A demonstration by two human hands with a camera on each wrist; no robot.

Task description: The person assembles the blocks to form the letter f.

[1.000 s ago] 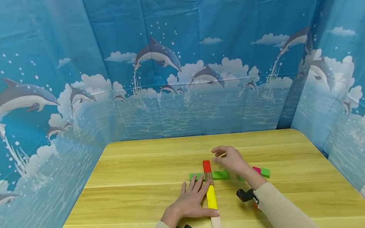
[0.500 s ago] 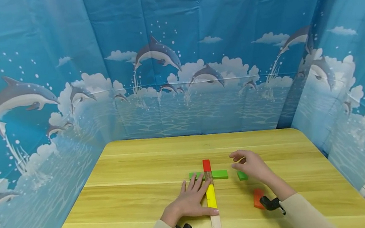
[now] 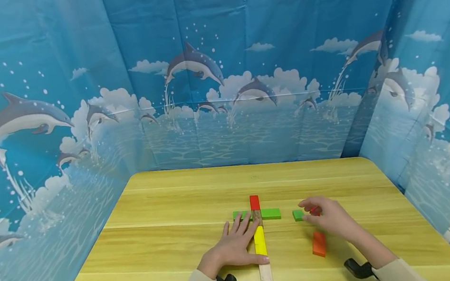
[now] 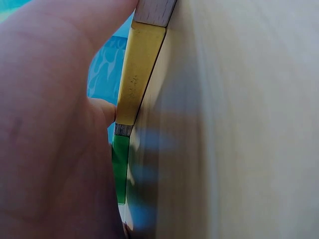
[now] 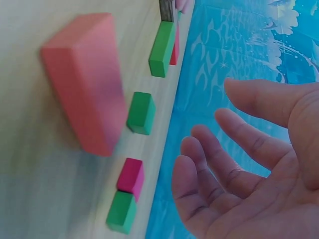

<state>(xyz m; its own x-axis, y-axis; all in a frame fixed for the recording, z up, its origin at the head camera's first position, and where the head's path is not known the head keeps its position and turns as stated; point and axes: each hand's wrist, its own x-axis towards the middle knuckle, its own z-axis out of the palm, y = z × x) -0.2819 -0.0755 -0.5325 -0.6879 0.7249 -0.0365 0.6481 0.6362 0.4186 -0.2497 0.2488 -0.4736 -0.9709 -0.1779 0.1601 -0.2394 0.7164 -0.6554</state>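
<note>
Wooden table (image 3: 170,244), dolphin-print blue curtain (image 3: 70,85) on three sides. Left hand (image 3: 235,247) lies flat on the table at about 6 o'clock, fingers straight and spread, gripping nothing; its fingertips and thumb press against the left edge of a long stick (image 3: 260,241) that runs from 6 to 12 o'clock. The stick shows a bare wood end nearest the person, then a yellow stretch, then a red tip at the far end. The left wrist view shows the yellow stretch hard against the hand, confirming contact. A green bar (image 3: 271,213) lies crosswise at the stick's far part, sticking out to 9 and 3 o'clock, so the two form a cross. Right hand (image 3: 331,219) hovers at about 3 o'clock from the cross, fingers loosely bent and apart; the right wrist view shows the palm open and holding nothing. Just off its fingertips, toward 9 o'clock, sits a small green block (image 3: 298,215); a pink block (image 3: 315,211) peeks out beside the fingers, whether touched I cannot tell. In the right wrist view a second small green block (image 5: 121,212) butts against the pink one. An orange block (image 3: 319,244) lies flat at 6 o'clock from the right hand's fingers, apart from the others.
</note>
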